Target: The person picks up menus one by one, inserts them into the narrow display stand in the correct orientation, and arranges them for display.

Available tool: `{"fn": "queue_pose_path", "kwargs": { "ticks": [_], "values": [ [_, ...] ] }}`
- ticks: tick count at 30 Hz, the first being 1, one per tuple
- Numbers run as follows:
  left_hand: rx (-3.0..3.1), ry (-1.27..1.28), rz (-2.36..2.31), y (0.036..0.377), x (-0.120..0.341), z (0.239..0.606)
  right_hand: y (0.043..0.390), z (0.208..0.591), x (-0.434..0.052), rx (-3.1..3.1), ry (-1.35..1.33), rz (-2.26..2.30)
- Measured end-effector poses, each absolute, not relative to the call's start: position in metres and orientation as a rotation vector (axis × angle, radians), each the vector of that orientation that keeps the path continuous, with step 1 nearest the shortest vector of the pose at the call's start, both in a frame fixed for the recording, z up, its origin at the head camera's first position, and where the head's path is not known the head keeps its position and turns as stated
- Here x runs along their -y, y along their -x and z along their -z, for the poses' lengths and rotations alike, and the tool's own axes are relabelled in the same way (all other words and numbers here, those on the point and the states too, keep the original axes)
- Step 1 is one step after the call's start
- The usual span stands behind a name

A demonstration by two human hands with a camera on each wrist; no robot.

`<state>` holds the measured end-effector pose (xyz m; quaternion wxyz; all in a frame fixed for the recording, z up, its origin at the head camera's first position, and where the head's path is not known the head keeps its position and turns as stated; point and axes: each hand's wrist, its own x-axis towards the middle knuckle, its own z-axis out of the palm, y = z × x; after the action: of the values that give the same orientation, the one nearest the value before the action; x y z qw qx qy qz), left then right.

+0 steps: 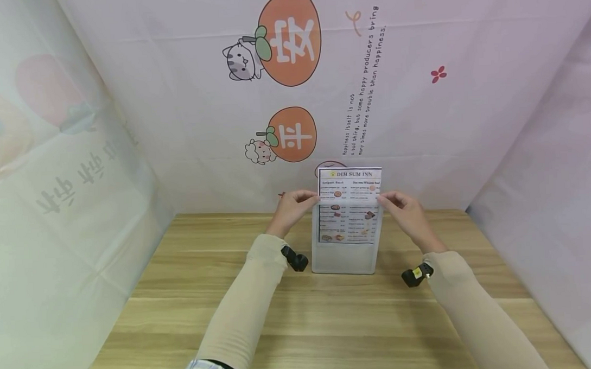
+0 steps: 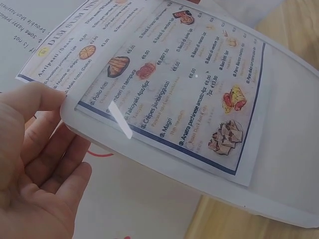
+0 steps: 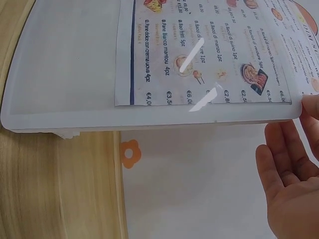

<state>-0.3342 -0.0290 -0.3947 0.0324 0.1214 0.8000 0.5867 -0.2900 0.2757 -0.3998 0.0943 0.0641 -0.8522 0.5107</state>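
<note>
A printed menu sheet [image 1: 349, 189] headed "DIM SUM INN" stands upright, partly inside a clear plastic sign holder [image 1: 344, 259] at the back middle of the wooden table [image 1: 300, 314]. The sheet's top sticks out above the holder. My left hand [image 1: 314, 197] pinches the sheet's left edge, with the thumb [image 2: 42, 99] in front and the fingers behind. My right hand [image 1: 382, 199] pinches its right edge at the same height. The wrist views show the menu [image 2: 164, 89] [image 3: 209, 50] close up behind the holder's clear face [image 2: 284, 164] [image 3: 65, 64], and the right hand's fingers [image 3: 286, 169] behind it.
Pale cloth walls with orange fruit drawings [image 1: 291, 134] close in the table at the back and on both sides. The holder stands close to the back wall. A black wrist camera sits on each forearm [image 1: 295, 259] [image 1: 416, 274].
</note>
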Motion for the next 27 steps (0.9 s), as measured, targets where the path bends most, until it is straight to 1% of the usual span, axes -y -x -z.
{"fn": "queue_pose_path", "kwargs": {
  "ticks": [6, 17, 27],
  "values": [
    [-2.484, -0.385, -1.787, 0.334, 0.029, 0.392, 0.288, 0.397, -0.275, 2.531, -0.193, -1.519],
    [-2.501, -0.404, -1.857, 0.334, 0.026, 0.376, 0.291, 0.401, -0.275, 2.517, -0.182, -1.527],
    [-2.49, -0.416, -1.867, 0.333, 0.026, 0.374, 0.288, 0.395, -0.274, 2.534, -0.166, -1.529]
  ]
}}
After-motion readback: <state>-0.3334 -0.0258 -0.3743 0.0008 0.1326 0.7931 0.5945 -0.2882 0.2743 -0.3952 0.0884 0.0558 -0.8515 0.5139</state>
